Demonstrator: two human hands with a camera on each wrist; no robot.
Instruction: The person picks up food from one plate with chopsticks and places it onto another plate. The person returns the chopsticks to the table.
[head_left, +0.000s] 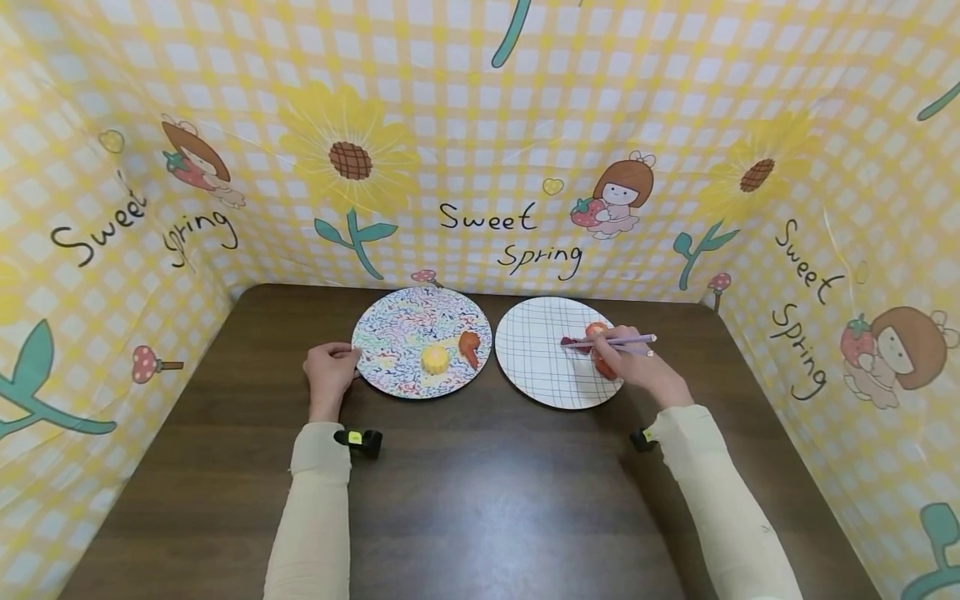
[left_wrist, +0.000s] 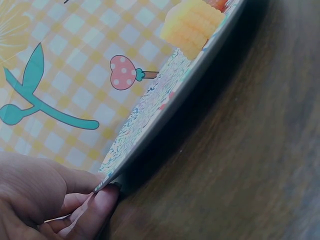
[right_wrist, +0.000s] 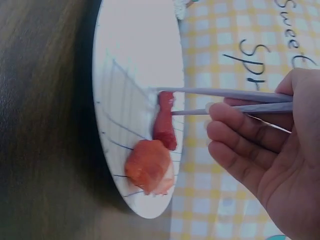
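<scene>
My left hand (head_left: 330, 373) pinches the left rim of a round plate (head_left: 397, 321) with a multicoloured squiggle pattern, thumb above and fingers below. That plate bears a yellow ridged piece like corn (left_wrist: 190, 25) and a brown-orange piece like a drumstick (head_left: 469, 348). In my right hand (head_left: 648, 371) is a pair of pale purple chopsticks (right_wrist: 220, 93). Their tips stand at either side of the narrow end of a dark red food piece (right_wrist: 164, 122) on a white grid-lined plate (head_left: 525, 350). Beside it lie an orange-red piece (right_wrist: 147, 162) and a round red-orange slice (head_left: 596, 328).
Both plates stand side by side near the back of a dark brown wooden table (head_left: 480, 500). A yellow checked cloth (head_left: 465, 150) with printed flowers and figures rises behind and at both sides.
</scene>
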